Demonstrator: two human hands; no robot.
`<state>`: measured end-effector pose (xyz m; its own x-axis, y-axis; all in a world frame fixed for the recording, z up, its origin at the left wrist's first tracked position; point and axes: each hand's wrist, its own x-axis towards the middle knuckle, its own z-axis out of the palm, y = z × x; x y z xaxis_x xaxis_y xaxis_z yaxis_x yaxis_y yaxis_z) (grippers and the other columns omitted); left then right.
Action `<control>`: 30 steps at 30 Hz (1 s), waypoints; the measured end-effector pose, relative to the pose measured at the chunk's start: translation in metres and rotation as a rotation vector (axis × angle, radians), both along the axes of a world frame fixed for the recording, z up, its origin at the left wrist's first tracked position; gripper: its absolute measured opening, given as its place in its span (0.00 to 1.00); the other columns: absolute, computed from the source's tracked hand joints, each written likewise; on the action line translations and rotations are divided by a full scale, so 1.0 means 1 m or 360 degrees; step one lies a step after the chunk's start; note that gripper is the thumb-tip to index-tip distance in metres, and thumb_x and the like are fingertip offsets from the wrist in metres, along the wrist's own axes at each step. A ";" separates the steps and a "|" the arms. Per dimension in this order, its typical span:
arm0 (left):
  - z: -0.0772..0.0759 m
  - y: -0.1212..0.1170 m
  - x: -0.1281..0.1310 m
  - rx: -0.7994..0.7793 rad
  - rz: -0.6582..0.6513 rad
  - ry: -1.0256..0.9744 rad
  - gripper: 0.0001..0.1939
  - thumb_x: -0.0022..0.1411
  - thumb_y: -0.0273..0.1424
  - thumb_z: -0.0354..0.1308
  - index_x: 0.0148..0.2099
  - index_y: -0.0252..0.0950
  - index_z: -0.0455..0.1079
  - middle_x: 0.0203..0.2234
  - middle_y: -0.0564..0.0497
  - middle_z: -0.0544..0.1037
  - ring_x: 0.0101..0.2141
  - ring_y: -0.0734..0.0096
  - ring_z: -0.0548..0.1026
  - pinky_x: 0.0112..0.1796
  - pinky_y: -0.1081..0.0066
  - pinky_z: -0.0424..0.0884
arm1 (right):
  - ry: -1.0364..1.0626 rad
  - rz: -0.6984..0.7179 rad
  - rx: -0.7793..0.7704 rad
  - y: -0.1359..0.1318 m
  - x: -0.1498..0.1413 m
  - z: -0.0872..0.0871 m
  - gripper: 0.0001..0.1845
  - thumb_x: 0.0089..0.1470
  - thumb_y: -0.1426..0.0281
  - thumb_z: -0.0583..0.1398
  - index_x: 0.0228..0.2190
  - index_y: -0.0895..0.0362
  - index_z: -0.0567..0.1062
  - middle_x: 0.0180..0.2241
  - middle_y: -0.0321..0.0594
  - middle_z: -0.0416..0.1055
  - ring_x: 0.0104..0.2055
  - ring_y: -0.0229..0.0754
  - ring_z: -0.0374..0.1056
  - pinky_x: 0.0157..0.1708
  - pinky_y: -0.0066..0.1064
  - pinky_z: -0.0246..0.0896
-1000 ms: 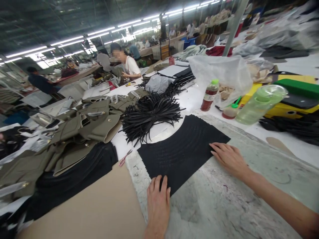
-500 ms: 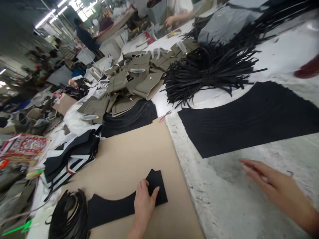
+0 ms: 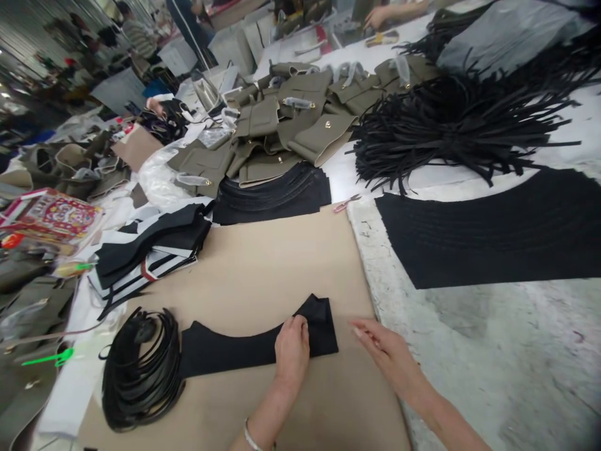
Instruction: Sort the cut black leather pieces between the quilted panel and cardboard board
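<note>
A long black piece of leather-like material [image 3: 235,354] with a curved upper edge lies on the beige board. My left hand [image 3: 292,351] is on its right half, fingers bent and closed on the material, with a bracelet at the wrist. The piece's right end stands up slightly in a fold. Just right of that end, my right hand [image 3: 382,354] hovers over the board's edge. Its fingers stretch left, close together, with nothing visible in them. A coil of black strips [image 3: 141,369] touches the left end of the piece.
A larger black sheet [image 3: 493,232] lies on the stained white slab [image 3: 479,351] at right. Behind are a bundle of black strips [image 3: 451,131], small pink-handled scissors [image 3: 346,203], stacked black pieces [image 3: 277,197] and olive bag parts [image 3: 300,119]. A co-worker's hand [image 3: 382,15] shows at the top.
My right hand has come left from the slab to beside the black piece. My left hand stays on the piece, its thumb now drawn in. The view has shifted.
</note>
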<state>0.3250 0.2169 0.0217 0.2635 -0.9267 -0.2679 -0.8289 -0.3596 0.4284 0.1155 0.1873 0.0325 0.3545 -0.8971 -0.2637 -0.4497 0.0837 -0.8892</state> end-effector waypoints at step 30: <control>0.002 0.008 0.176 -0.0448 0.0925 0.0924 0.07 0.59 0.36 0.47 0.31 0.39 0.59 0.23 0.56 0.60 0.26 0.71 0.61 0.29 0.73 0.59 | 0.0965 -0.0127 -0.0840 0.007 0.126 -0.019 0.10 0.59 0.72 0.51 0.43 0.58 0.66 0.39 0.50 0.68 0.42 0.52 0.66 0.41 0.42 0.61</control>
